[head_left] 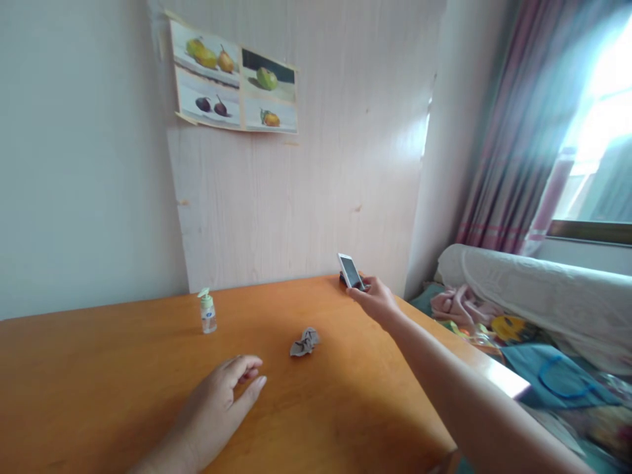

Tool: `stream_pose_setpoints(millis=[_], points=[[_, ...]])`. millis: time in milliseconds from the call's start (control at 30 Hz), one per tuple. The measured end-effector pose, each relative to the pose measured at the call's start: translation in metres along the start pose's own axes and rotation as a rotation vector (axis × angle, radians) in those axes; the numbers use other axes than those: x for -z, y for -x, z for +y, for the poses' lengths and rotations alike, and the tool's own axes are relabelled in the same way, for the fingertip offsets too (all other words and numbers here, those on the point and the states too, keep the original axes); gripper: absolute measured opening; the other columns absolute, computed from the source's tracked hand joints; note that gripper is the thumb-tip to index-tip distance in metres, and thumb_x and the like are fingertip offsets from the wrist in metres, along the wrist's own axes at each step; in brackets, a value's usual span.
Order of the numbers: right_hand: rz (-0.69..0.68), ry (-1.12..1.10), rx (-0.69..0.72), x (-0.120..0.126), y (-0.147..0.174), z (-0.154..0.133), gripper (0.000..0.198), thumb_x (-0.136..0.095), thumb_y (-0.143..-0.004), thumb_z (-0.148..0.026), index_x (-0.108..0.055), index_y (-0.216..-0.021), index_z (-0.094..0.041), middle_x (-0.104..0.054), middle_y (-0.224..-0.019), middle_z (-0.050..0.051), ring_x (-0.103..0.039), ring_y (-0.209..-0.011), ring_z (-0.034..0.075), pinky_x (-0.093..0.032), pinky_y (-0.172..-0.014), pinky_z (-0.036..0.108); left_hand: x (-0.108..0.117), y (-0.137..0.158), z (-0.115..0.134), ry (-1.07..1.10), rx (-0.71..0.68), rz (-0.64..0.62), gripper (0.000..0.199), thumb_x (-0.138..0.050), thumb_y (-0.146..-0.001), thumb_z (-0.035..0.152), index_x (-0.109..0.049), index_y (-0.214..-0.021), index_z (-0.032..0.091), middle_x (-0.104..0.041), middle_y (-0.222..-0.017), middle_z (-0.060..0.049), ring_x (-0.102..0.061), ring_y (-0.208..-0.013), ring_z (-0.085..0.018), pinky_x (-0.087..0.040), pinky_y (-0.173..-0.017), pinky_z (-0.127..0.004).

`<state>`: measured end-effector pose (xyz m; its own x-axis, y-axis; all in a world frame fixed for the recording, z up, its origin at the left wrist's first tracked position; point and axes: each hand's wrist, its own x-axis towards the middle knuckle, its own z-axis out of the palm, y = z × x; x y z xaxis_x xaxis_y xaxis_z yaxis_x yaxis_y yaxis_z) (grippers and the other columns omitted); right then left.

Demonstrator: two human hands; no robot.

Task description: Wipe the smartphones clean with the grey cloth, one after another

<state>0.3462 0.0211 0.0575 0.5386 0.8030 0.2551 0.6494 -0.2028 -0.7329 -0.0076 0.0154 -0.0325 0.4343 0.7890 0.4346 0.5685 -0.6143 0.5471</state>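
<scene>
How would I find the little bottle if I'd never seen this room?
Start at the orange wooden table against the pale wall. Near its back edge, left of the crumpled grey cloth and beyond the left hand, stands the small clear bottle. It is the only upright thing there, with a pale green spray top.

Orange wooden table point(99, 368), pale walls, striped curtain point(513, 131), bright window point(607, 118).
</scene>
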Motion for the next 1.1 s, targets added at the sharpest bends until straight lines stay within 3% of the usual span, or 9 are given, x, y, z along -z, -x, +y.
stream_pose_setpoints(millis=[167, 400, 1100], points=[[0.060, 0.302, -0.098, 0.025, -0.021, 0.049, 0.065, -0.065, -0.071, -0.056, -0.054, -0.121, -0.016, -0.069, -0.101, 0.016, -0.065, -0.098, 0.032, -0.044, -0.071, 0.034, 0.002, -0.001, 0.003, -0.018, -0.015, -0.068, 0.024, -0.051, -0.091, 0.045, -0.063, -0.099, 0.026, -0.070, -0.097, -0.002, -0.066, -0.090, -0.020, -0.052, -0.083, -0.030], [0.027, 0.554, -0.152, 0.031, -0.040, 0.087, 0.055, -0.064, -0.070, -0.055, -0.059, -0.108, -0.015, -0.070, -0.100, 0.016, -0.067, -0.095, 0.032, -0.046, -0.069, 0.034, 0.002, -0.002, -0.004, -0.031, 0.009, -0.072, 0.024, -0.050, -0.092, 0.046, -0.063, -0.095, 0.026, -0.069, -0.094, -0.002, -0.065, -0.085, -0.019, -0.051, -0.077, -0.028], [-0.017, 0.683, -0.137, 0.015, -0.052, 0.111, 0.053, -0.063, -0.073, -0.054, -0.057, -0.110, -0.018, -0.068, -0.106, 0.015, -0.066, -0.099, 0.031, -0.047, -0.072, 0.035, 0.004, -0.003, -0.006, -0.031, 0.027, -0.079, 0.025, -0.049, -0.091, 0.045, -0.065, -0.095, 0.026, -0.070, -0.093, -0.001, -0.066, -0.085, -0.019, -0.051, -0.076, -0.026]])
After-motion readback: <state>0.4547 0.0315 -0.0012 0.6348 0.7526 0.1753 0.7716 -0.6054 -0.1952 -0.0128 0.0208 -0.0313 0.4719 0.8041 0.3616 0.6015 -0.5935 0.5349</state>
